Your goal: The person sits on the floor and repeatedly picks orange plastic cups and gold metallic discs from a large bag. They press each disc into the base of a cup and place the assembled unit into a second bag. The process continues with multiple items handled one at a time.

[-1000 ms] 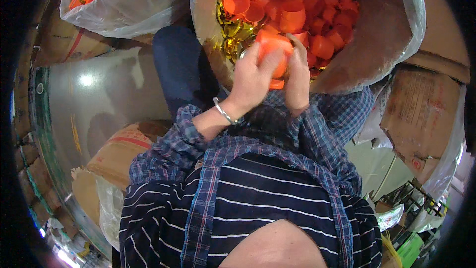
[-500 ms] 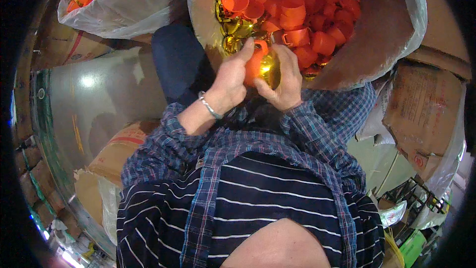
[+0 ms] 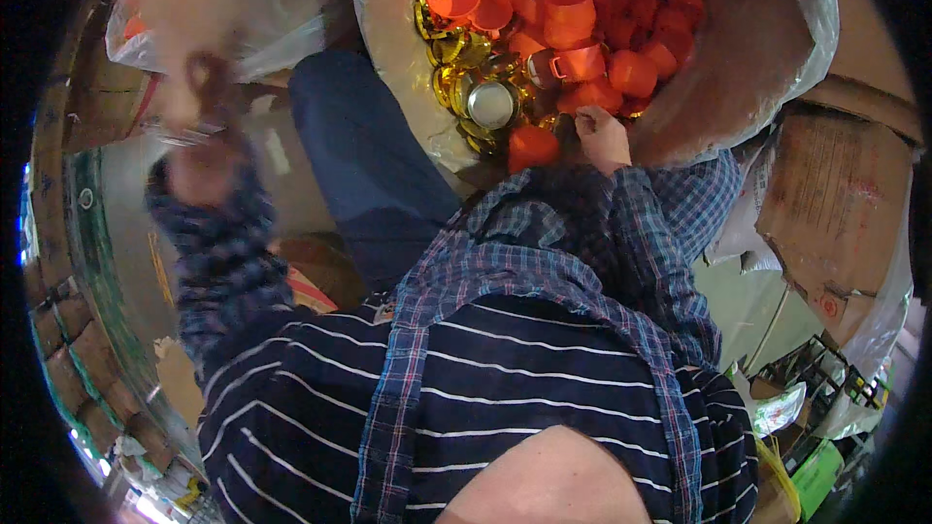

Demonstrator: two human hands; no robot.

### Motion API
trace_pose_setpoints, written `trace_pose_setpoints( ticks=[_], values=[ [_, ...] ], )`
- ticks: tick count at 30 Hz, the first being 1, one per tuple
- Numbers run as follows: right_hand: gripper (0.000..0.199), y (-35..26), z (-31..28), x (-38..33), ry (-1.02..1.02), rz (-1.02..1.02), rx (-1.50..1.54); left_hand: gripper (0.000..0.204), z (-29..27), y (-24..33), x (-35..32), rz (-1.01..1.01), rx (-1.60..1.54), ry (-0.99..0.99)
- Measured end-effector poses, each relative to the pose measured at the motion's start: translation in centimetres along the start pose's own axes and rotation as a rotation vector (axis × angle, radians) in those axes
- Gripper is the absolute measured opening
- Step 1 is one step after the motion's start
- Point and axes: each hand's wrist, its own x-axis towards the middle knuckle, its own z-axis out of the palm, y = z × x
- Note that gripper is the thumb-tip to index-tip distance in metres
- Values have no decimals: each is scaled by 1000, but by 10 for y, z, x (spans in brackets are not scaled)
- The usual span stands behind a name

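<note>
My left hand [image 3: 180, 15] is raised over the clear bag of orange pieces [image 3: 262, 10] at the upper left; it is blurred, and what it holds cannot be made out. My right hand [image 3: 602, 131] rests at the near edge of the big lined box [image 3: 767, 58] full of orange plastic cups [image 3: 582, 19] and shiny gold lids [image 3: 476, 87], fingers curled among the orange cups. One orange cup [image 3: 532, 146] lies just left of that hand. A silver-gold round lid [image 3: 490, 104] faces up in the pile.
My knee in dark blue trousers [image 3: 369, 165] sits between the two bags. Cardboard boxes [image 3: 835, 204] stand at the right, more cardboard [image 3: 87, 107] at the left, and green and yellow items [image 3: 806, 475] lie at the lower right.
Both hands were together at the box on an orange and gold piece. My left hand has swung away up to the left bag; the right hand has dropped to the pile.
</note>
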Motion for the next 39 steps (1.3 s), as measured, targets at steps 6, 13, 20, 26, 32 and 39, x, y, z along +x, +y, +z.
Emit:
trace_pose_setpoints(
  ticks=[6,13,20,26,32,39],
  values=[
    [59,23,44,24,-207,-287,-468,66,170,120,-219,-254,-318,-1360],
    [36,13,30,11,-149,-141,-442,70,216,122,-288,-97,-158,-1550],
    [30,-11,-15,15,275,357,677,77,189,119,-253,-331,-187,-1347],
    [26,-68,-55,-37,-271,59,1405,75,157,110,-201,-1344,-1130,-721],
    [21,-112,-81,-56,-238,-64,1536,54,126,121,-194,-1551,-1517,-812],
    [22,-121,-73,-50,-13,163,1663,39,119,135,-204,-1636,-1675,-345]
  ],
)
